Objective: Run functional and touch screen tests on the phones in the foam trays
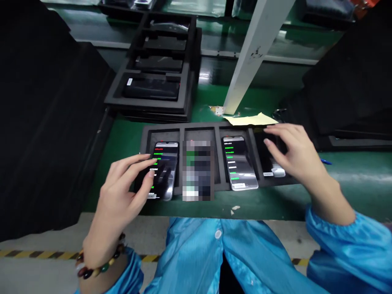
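Observation:
A black foam tray (217, 163) with slots lies on the green bench. In its leftmost slot is a phone (167, 171) with red, green and white text lines; my left hand (125, 188) is over its left edge, fingers apart, holding nothing. Beside it, a blurred-out patch (198, 171) covers the second slot's item. The third slot bears a lit phone (240, 163) with green and white lines. Above the dark phone (268, 157) in the rightmost slot, my right hand (290, 151) is open, thumb and fingers apart. Whether either hand touches a phone is unclear.
Stacked foam trays with dark phones (153, 87) stand at the back left. A metal post (248, 57) rises behind the front tray, near a yellow paper (251, 119). Large black stacks (39, 122) flank both sides. A blue pen (326, 161) lies right of my right hand.

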Demonstrator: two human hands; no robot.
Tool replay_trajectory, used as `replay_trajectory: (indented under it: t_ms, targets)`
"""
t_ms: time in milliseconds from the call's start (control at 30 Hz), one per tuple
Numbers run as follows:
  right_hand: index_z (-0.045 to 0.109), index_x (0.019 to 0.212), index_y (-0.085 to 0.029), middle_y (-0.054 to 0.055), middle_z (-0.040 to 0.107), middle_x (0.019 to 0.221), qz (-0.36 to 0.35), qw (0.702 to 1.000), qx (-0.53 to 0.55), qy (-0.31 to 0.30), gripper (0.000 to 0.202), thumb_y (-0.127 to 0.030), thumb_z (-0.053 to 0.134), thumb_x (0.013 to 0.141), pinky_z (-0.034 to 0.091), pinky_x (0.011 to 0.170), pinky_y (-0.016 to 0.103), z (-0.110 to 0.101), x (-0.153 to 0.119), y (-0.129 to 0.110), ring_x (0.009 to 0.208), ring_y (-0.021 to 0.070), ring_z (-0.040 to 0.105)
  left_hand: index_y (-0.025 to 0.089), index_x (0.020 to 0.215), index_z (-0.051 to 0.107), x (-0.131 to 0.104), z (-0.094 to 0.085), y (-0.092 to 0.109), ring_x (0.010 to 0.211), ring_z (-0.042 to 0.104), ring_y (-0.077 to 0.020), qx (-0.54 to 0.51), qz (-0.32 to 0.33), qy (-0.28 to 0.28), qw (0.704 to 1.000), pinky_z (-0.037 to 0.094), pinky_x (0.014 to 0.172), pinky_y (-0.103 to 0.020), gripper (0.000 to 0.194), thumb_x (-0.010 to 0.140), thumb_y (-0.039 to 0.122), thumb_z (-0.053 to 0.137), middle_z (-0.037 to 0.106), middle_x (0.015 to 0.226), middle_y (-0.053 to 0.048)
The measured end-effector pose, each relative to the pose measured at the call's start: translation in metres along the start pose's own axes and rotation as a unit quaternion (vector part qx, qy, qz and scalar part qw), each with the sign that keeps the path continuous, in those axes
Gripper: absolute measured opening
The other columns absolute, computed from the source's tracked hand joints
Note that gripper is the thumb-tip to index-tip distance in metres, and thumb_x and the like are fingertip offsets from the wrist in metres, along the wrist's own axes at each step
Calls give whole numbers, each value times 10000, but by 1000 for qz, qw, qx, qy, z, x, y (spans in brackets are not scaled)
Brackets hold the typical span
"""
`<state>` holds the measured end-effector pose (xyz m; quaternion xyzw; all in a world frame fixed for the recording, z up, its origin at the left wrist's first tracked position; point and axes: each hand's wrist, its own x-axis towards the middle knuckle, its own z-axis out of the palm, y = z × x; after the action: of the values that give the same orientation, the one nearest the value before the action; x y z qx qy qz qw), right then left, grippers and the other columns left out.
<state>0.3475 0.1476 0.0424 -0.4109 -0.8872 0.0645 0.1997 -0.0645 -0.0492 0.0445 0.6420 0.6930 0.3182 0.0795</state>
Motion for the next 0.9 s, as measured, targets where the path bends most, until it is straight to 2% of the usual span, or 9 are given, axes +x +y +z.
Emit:
replay_trajectory:
  t_ms: [100,200,300,400,533,633,700,800,900]
  targets:
    - [606,1538,-307,140,680,1484,9,996,-66,-63,491,-419,518,1068,520,1123,696,5,42,27,1426,439,567,290,1280,763,2,0,7,1295,666,-321,-6,3,11,1000,505,1154,-505,277,1024,335,668,734,1367,-92]
    - [756,1276,-261,165,763,1282,7,990,-88,-109,384,-418,482,1056,545,1025,683,11,79,40,1290,460,624,296,1297,759,0,0,12,1305,661,-317,-11,-7,17,1000,498,1165,-495,285,1029,330,667,728,1373,-85]
    - [786,1104,-254,157,794,1075,-9,991,-67,-119,373,-424,456,1077,558,980,628,14,101,39,1110,419,681,290,1292,759,-4,-2,11,1304,664,-307,-16,-24,22,999,495,1180,-492,276,1030,325,677,727,1367,-77]
    - [782,1172,-266,150,796,1134,-19,992,-58,-114,362,-455,488,1078,529,1037,645,13,108,30,1158,431,666,260,1289,761,-6,-3,10,1302,662,-296,-12,-36,27,999,490,1189,-486,271,1033,313,688,725,1359,-80]
    - [733,1339,-330,103,753,1341,-4,997,-5,-71,371,-496,544,1066,488,1144,666,4,81,12,1316,430,631,241,1280,768,-8,-5,9,1304,659,-294,-2,-45,22,999,487,1194,-473,270,1031,307,687,725,1360,-81]
    - [687,1427,-394,70,732,1399,5,998,50,-33,379,-395,506,1093,510,1179,630,-4,37,-7,1366,378,636,270,1285,765,-11,-7,6,1280,671,-295,3,-28,6,1000,499,1175,-481,285,1007,272,706,727,1370,-69]
    - [638,1497,-420,57,744,1389,-21,996,88,-26,444,-295,526,1085,533,1168,628,-6,3,-18,1396,363,625,304,1294,753,-13,-8,1,1230,697,-287,0,3,-5,1000,521,1154,-495,318,987,234,714,748,1330,-49]
    - [567,1587,-372,68,761,1357,-54,987,150,-23,592,-139,563,1043,573,1116,607,0,-40,-29,1433,359,602,319,1295,731,-15,-9,-9,1125,739,-264,26,52,-20,998,511,1187,-548,353,976,174,692,785,1220,-28]
    - [603,1563,-320,91,750,1334,-50,983,175,-33,592,-85,571,1020,577,1109,552,9,-65,-33,1427,345,604,299,1251,736,-15,-8,-17,1112,749,-257,62,66,-38,995,428,1261,-599,314,985,153,654,805,1164,-21]
